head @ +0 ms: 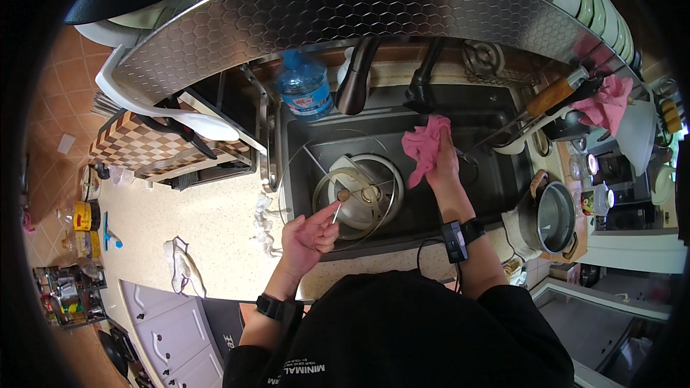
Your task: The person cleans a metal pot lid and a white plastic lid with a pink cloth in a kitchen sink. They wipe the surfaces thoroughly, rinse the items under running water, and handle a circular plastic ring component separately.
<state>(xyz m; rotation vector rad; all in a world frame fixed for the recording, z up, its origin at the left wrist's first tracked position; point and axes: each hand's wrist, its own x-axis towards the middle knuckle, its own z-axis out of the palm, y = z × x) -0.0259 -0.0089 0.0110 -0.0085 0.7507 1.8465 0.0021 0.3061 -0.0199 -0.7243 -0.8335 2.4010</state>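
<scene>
My left hand (310, 237) grips one bar of a round wire rack (385, 148), whose thin hoop spans the left part of the dark sink (485, 183). A small brown knob or disc (343, 194) shows at the rack's centre, by my index fingertip. Beneath the rack lie a round pale lid (396, 175) and a translucent ring, partly hidden by its bars. Over the sink's middle, my right hand (446, 159) holds a crumpled pink cloth (422, 145). The rack and the cloth are apart.
A blue detergent bottle (304, 91) stands behind the sink, beside the faucet (356, 78). A metal pot (556, 218) is at the right. A knife block with a checkered board (129, 143) and a white cloth (183, 269) occupy the left counter. A hexagon-patterned metal shelf (334, 2) hangs across the top.
</scene>
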